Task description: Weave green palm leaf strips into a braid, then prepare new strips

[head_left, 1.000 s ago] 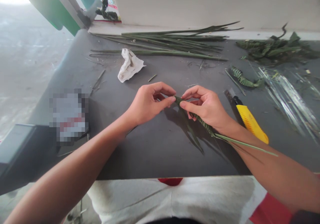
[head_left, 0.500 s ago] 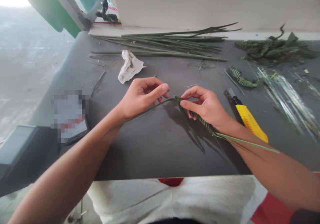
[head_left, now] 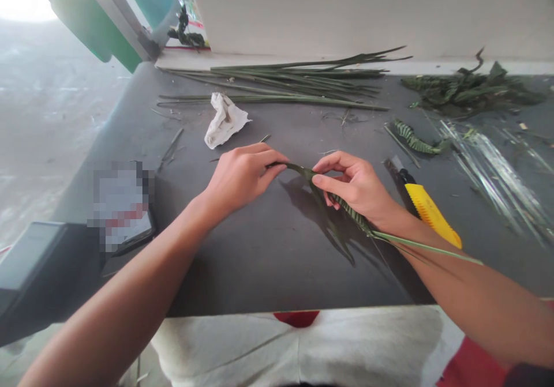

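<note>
Between the fingers of my right hand [head_left: 352,182] is a woven leaf piece [head_left: 350,211], dark green with a ribbed, braided body. Its loose strips hang below the fingers, and a thin pale stem trails along my right forearm. One leaf strip [head_left: 297,168] reaches left from the head of the piece. My left hand [head_left: 246,176], back upward, pinches that strip between thumb and fingers. The two hands are a short way apart over the grey table [head_left: 259,254].
Long green leaf strips [head_left: 277,84] lie along the back. Crumpled white paper [head_left: 225,120] is in front of them. To the right are a yellow-handled cutter [head_left: 433,214], a finished-looking braided leaf piece [head_left: 413,138], clear plastic sleeves [head_left: 497,173] and a leafy heap [head_left: 467,90]. A phone [head_left: 127,208] lies left.
My left hand has turned over, back up, and closed on the leaf strip, which earlier ran loose beneath it along the wrist. My right hand keeps its hold. The view has shifted slightly.
</note>
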`<state>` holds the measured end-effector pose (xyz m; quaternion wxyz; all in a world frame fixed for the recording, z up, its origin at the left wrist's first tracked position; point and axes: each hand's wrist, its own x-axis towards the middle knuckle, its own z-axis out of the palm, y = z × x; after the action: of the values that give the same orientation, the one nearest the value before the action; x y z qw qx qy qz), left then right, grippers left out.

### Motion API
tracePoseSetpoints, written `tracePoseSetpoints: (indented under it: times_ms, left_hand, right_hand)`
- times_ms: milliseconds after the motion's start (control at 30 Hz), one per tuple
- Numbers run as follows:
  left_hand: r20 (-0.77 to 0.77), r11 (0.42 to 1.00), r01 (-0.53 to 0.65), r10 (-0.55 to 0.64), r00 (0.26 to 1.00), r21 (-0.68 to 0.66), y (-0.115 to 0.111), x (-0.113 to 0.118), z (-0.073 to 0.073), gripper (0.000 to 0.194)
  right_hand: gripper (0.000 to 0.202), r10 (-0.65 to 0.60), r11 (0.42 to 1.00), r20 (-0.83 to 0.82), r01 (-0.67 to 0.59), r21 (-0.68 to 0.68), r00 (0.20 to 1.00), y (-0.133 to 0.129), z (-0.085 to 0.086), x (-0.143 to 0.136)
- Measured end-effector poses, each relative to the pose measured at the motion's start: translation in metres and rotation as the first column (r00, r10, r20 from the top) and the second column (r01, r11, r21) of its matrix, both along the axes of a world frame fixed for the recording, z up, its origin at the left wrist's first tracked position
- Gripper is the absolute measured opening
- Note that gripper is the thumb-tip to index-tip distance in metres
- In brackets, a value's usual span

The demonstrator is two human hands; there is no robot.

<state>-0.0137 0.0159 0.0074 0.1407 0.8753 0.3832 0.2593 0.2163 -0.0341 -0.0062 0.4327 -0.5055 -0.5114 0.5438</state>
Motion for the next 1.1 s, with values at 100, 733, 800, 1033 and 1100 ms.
tracePoseSetpoints:
  times_ms: [100, 733, 800, 1033, 1100]
  left_hand:
    - [-0.096, 0.991, -0.002, 0.015, 0.995, 0.13, -0.002, -0.001, -0.001, 0.034]
    - [0.534, 0.971, -0.129, 0.219, 0.817, -0.202, -0.001, 0.009, -0.008, 0.023]
    - [0.61, 0.914, 0.017, 0.256, 0.75, -0.406, -0.004, 0.013, -0.004, 0.034]
    - [0.542, 0.193, 0.508, 0.369, 0.755, -0.84, -0.027, 0.027, 0.006, 0.045]
    - [0.506, 0.067, 0.517, 0.345, 0.79, -0.853, -0.031, 0.029, 0.008, 0.039]
  right_hand:
    - [0.022, -0.004, 1.0, -0.007, 0.004, 0.013, 1.0, 0.0, 0.0, 0.001]
    - [0.027, -0.013, 1.0, -0.204, 0.014, 0.006, 0.979, 0.003, 0.002, 0.003]
    - [0.027, 0.0, 1.0, -0.21, 0.003, 0.014, 0.978, 0.002, 0.003, 0.003]
    - [0.035, 0.078, 0.997, -0.155, -0.077, 0.015, 0.985, 0.0, 0.001, 0.004]
    - [0.035, 0.12, 0.993, -0.142, -0.118, 0.018, 0.983, -0.001, 0.0, 0.005]
